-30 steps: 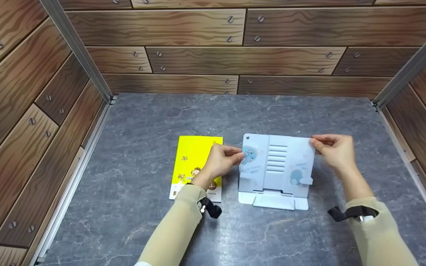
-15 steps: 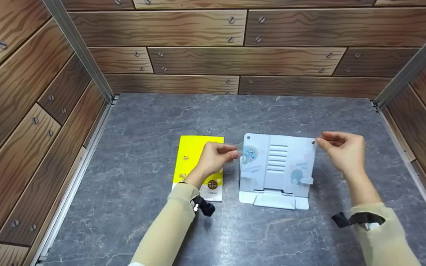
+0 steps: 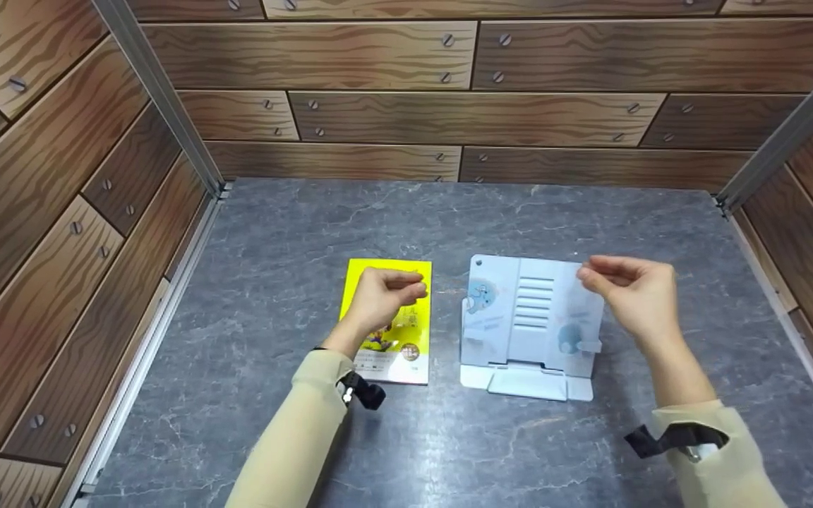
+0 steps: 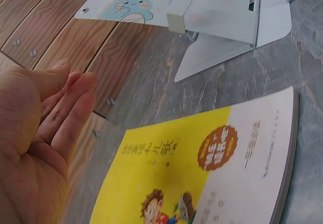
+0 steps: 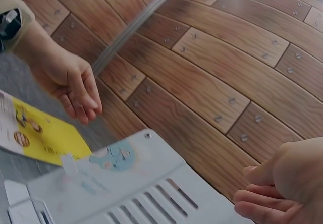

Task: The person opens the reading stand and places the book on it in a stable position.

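Note:
A light blue book stand (image 3: 532, 303) with slots and a cartoon animal print stands propped up on the table. To its left lies a book (image 3: 415, 346) with a yellow and white cover and a cartoon child. My left hand (image 3: 378, 300) hovers over the book with loosely bent fingers and holds nothing; the left wrist view shows the hand (image 4: 43, 128) clear of the cover (image 4: 166, 168). My right hand (image 3: 636, 293) is at the stand's top right corner, hiding that corner in the head view. Its fingers (image 5: 265, 206) are loosely bent with nothing between them.
The grey marbled table (image 3: 279, 296) is enclosed by wood-print walls (image 3: 378, 56) at the back and sides. Metal posts (image 3: 166, 99) rise at the back corners.
My left hand has left the stand's left edge and moved left over the book. My right hand let go of the top right corner, moved right, then came back to it.

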A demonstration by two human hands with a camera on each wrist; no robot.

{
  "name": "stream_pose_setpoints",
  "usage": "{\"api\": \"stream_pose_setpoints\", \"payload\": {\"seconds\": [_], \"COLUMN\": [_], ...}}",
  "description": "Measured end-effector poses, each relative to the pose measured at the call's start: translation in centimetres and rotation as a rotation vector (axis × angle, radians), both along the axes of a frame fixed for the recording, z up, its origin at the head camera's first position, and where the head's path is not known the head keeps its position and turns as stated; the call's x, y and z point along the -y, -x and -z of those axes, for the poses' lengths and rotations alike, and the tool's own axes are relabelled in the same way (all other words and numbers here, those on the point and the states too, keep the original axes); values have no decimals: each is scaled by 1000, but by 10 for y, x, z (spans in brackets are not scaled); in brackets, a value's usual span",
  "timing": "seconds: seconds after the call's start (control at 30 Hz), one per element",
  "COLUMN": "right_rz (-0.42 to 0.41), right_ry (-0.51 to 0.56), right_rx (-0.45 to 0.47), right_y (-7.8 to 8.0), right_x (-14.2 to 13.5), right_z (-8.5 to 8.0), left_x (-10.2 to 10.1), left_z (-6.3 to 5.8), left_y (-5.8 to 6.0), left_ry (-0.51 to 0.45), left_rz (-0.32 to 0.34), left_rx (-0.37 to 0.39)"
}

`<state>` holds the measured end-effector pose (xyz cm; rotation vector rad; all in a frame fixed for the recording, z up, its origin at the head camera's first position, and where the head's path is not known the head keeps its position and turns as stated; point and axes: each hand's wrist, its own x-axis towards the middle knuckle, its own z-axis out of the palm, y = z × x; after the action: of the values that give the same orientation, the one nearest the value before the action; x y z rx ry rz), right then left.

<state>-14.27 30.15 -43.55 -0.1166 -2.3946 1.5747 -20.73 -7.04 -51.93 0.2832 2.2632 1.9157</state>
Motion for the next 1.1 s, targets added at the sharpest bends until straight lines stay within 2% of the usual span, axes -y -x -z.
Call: {"api": "stream_pose_setpoints", "payload": {"seconds": [0.2, 0.47, 0.63, 0.9, 1.1], "right_rz": [-109, -187, -215, -235, -253], "right_ry": [152, 296, 309, 330, 358], "right_rx": [39, 84, 129, 184, 197], "right_y": [-4, -5, -6, -8, -10], "right_x": [19, 49, 64, 88, 106], "right_z": [1, 7, 13, 24, 34], "left_x": [15, 38, 51, 70, 81], "left_z": [-1, 2, 6, 14, 18], "left_y": [1, 1, 0, -5, -7], "left_ry": [20, 68, 75, 24, 65], "left_rz": [-29, -84, -120, -181, -241], "left_rx": [11, 46, 50, 100, 134]}}
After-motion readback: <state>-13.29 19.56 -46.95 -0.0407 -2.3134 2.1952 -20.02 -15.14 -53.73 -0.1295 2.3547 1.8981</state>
